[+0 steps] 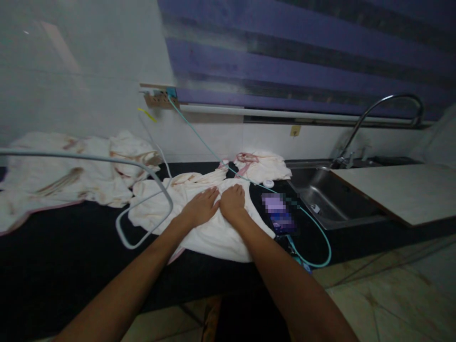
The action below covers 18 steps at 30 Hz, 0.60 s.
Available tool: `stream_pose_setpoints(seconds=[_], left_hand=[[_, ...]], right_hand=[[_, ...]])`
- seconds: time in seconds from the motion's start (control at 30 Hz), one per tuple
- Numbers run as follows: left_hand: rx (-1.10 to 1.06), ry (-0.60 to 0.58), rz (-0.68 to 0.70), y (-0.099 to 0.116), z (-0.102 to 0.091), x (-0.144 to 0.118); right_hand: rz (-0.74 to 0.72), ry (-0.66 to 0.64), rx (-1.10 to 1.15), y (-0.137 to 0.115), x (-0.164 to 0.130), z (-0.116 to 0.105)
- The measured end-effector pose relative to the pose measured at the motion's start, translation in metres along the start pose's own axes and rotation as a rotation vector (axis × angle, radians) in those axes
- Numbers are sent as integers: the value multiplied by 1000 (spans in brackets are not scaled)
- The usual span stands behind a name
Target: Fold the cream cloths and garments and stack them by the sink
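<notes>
A white garment is spread on the black counter, its fabric creased under both hands. My left hand lies on it with the fingers stretched out flat. Close beside it, my right hand has its fingers curled down into the fabric, closed on the cloth. A pinkish trim shows at the garment's lower left edge. Behind it, a bunched white cloth with pink ties rests against the wall. More white cloth with brown stains is heaped to the left.
A phone lies right of the garment, with a teal cable running from a wall socket strip. Grey cord loops over the garment's left side. Farther right are a steel sink, a curved faucet and a pale board.
</notes>
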<state>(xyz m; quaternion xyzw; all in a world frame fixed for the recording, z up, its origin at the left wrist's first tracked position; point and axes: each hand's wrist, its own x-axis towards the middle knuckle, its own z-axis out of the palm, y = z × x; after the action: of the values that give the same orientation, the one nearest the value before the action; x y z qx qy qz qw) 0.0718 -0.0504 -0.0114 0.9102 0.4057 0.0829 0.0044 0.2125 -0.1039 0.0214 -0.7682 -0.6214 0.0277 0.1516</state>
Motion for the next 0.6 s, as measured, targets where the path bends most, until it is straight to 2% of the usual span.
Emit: stream_pose_setpoints(seconds=[0.13,0.27,0.47,0.6], left_hand=[[-11,-29,-15,1,-5,-2],[-21,-32,-29,1,-7,-4],[-33,49,-28,-11,-3,-1],[-84,125,7,-15,-9,-1]], right_hand=[[-131,101,113,8,4,4],[-215,84,157,18,6,5],[-147,65,46,12,11,9],[-91,61,31,9,12,12]])
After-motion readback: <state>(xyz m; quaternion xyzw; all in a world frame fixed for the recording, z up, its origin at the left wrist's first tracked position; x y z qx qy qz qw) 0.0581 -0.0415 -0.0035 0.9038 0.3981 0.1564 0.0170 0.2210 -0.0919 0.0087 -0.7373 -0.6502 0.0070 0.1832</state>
